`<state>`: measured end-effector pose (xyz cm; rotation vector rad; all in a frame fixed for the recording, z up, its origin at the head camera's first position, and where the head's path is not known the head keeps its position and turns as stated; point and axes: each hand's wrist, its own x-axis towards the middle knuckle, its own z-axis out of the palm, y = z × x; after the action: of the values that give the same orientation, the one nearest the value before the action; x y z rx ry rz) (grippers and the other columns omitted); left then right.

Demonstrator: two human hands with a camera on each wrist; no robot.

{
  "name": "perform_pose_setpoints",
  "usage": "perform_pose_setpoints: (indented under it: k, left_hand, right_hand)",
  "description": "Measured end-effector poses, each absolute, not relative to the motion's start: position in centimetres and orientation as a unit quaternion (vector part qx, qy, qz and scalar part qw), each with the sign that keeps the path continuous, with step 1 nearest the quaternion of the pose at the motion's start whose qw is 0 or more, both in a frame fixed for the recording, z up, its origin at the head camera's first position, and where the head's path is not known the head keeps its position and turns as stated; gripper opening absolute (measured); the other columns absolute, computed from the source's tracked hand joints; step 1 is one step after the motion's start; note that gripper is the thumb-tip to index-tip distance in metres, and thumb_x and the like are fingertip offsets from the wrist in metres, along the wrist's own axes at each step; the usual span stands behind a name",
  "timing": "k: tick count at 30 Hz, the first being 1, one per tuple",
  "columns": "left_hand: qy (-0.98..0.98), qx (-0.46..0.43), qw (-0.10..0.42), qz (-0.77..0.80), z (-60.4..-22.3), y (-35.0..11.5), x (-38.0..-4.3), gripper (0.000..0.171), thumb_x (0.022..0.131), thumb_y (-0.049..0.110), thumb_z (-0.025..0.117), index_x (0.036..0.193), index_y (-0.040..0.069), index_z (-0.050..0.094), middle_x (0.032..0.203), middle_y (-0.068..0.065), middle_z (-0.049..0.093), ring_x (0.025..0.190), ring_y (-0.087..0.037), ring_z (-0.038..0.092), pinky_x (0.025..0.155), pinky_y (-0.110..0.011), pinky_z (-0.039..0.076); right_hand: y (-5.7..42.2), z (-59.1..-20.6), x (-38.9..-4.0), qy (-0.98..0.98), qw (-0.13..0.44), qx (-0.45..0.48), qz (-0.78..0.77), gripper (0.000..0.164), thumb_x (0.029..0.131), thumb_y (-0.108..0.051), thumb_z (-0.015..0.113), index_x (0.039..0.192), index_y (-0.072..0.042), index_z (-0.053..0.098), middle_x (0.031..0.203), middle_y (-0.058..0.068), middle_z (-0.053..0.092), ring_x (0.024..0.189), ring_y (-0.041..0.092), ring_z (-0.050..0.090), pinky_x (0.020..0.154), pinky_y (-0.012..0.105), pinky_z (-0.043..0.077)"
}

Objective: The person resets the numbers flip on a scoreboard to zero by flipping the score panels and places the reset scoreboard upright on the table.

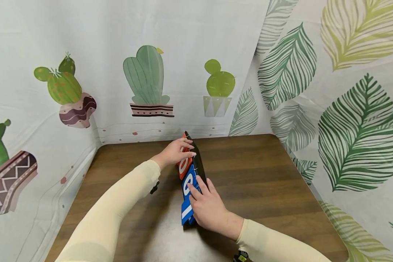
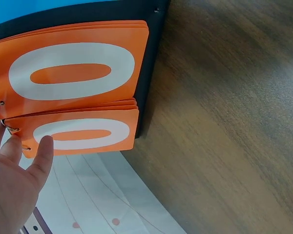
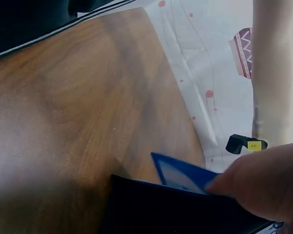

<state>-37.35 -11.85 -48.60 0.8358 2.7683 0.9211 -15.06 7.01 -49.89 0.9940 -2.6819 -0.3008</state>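
Observation:
A black flip scoreboard [image 1: 199, 160] stands on edge on the table, running away from me. Ring-bound cards hang on its left face: orange-red ones [image 1: 184, 166] at the far end, blue ones [image 1: 191, 174] nearer. Two orange cards [image 2: 73, 100], a large and a small, show white zeros in the left wrist view. Over the far top edge lies my left hand [image 1: 175, 153], fingers extended, touching near the rings. My right hand [image 1: 213, 211] reaches over the near part with fingers spread. One digit touches a blue card [image 3: 178, 176] tilted out from the board; its grip is partly hidden.
A brown wooden table [image 1: 249, 174] carries the scoreboard. White cloth [image 1: 190, 22] printed with cacti hangs behind and at the left; leaf-printed cloth [image 1: 291, 120] hangs at the right. A dark object [image 3: 29, 24] with a pale edge shows in the right wrist view.

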Motion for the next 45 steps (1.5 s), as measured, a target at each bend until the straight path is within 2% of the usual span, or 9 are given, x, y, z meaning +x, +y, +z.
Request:
perform_pose_setpoints:
  k: [6, 10, 17, 26, 31, 35, 38, 41, 45]
  left_hand:
    - [0.911, 0.275, 0.052, 0.303, -48.6, -11.9, -37.3, 0.048, 0.094, 0.052, 0.071, 0.125, 0.016, 0.075, 0.152, -0.001, 0.056, 0.147, -0.031, 0.046, 0.119, -0.055, 0.04]
    - [0.91, 0.278, 0.053, 0.303, -48.5, -11.9, -37.3, 0.047, 0.094, 0.051, 0.071, 0.125, 0.016, 0.075, 0.152, -0.001, 0.056, 0.147, -0.031, 0.045, 0.119, -0.055, 0.04]
    - [0.908, 0.285, 0.047, 0.304, -48.6, -11.9, -37.5, 0.048, 0.094, 0.052, 0.071, 0.125, 0.016, 0.075, 0.152, -0.002, 0.056, 0.148, -0.032, 0.044, 0.12, -0.055, 0.04]
    - [0.909, 0.287, 0.036, 0.301, -49.0, -12.0, -37.8, 0.049, 0.095, 0.051, 0.07, 0.126, 0.014, 0.075, 0.152, -0.002, 0.056, 0.148, -0.032, 0.045, 0.12, -0.056, 0.038]
    - [0.909, 0.28, 0.049, 0.305, -48.5, -11.9, -37.7, 0.049, 0.094, 0.049, 0.072, 0.127, 0.012, 0.074, 0.152, -0.003, 0.055, 0.148, -0.032, 0.044, 0.121, -0.055, 0.038]
    - [0.911, 0.267, 0.065, 0.307, -48.1, -11.7, -37.7, 0.048, 0.093, 0.049, 0.073, 0.127, 0.014, 0.074, 0.152, -0.001, 0.055, 0.148, -0.031, 0.043, 0.121, -0.054, 0.038]
    - [0.913, 0.262, 0.073, 0.304, -48.1, -11.8, -37.7, 0.048, 0.093, 0.051, 0.073, 0.127, 0.016, 0.075, 0.152, 0.0, 0.055, 0.149, -0.031, 0.042, 0.121, -0.054, 0.038]
    - [0.913, 0.263, 0.074, 0.302, -48.1, -11.8, -37.8, 0.049, 0.093, 0.051, 0.073, 0.127, 0.015, 0.075, 0.152, 0.0, 0.055, 0.15, -0.031, 0.041, 0.122, -0.054, 0.037]
    - [0.913, 0.268, 0.07, 0.299, -48.1, -11.7, -37.8, 0.048, 0.093, 0.051, 0.073, 0.126, 0.016, 0.075, 0.152, 0.0, 0.055, 0.149, -0.031, 0.042, 0.122, -0.053, 0.038]
  right_hand:
    - [6.9, -49.7, -15.2, -0.925, 0.1, 0.344, -0.124, 0.07, 0.081, -0.074, 0.071, 0.127, -0.021, 0.075, 0.159, 0.005, 0.051, 0.153, 0.043, 0.032, 0.118, 0.064, 0.036]
    - [6.9, -49.5, -15.3, -0.932, 0.085, 0.336, -0.108, 0.074, 0.083, -0.08, 0.061, 0.126, -0.021, 0.075, 0.16, 0.005, 0.049, 0.154, 0.041, 0.031, 0.118, 0.064, 0.035]
    - [7.8, -48.9, -15.3, -0.938, 0.046, 0.341, -0.036, 0.066, 0.093, -0.072, 0.056, 0.138, -0.024, 0.067, 0.166, 0.003, 0.04, 0.157, 0.037, 0.028, 0.119, 0.064, 0.035]
    - [11.0, -49.4, -15.2, -0.915, -0.003, 0.395, 0.085, 0.077, 0.098, -0.065, 0.054, 0.163, -0.032, 0.029, 0.175, 0.003, 0.012, 0.162, 0.031, 0.013, 0.122, 0.063, 0.032]
    - [13.1, -51.9, -16.4, -0.87, 0.0, 0.396, 0.292, 0.083, 0.102, -0.051, 0.058, 0.167, -0.023, 0.015, 0.175, 0.008, 0.013, 0.159, 0.034, 0.023, 0.121, 0.058, 0.035]
    - [14.5, -54.6, -18.2, -0.808, -0.008, 0.325, 0.492, 0.072, 0.104, -0.024, 0.06, 0.164, -0.015, 0.023, 0.166, 0.014, 0.037, 0.147, 0.039, 0.046, 0.117, 0.042, 0.045]
    - [14.8, -56.4, -19.7, -0.752, -0.005, 0.261, 0.605, 0.048, 0.104, -0.009, 0.058, 0.149, -0.002, 0.043, 0.141, 0.029, 0.06, 0.126, 0.039, 0.064, 0.102, 0.031, 0.056]
    - [14.7, -57.8, -21.1, -0.716, 0.003, 0.224, 0.661, 0.027, 0.103, -0.002, 0.058, 0.126, 0.01, 0.054, 0.116, 0.042, 0.062, 0.103, 0.03, 0.073, 0.087, 0.033, 0.062]
    - [14.3, -58.8, -22.4, -0.714, -0.021, 0.203, 0.67, 0.02, 0.103, -0.002, 0.058, 0.115, 0.012, 0.058, 0.108, 0.04, 0.06, 0.091, 0.028, 0.071, 0.08, 0.045, 0.064]
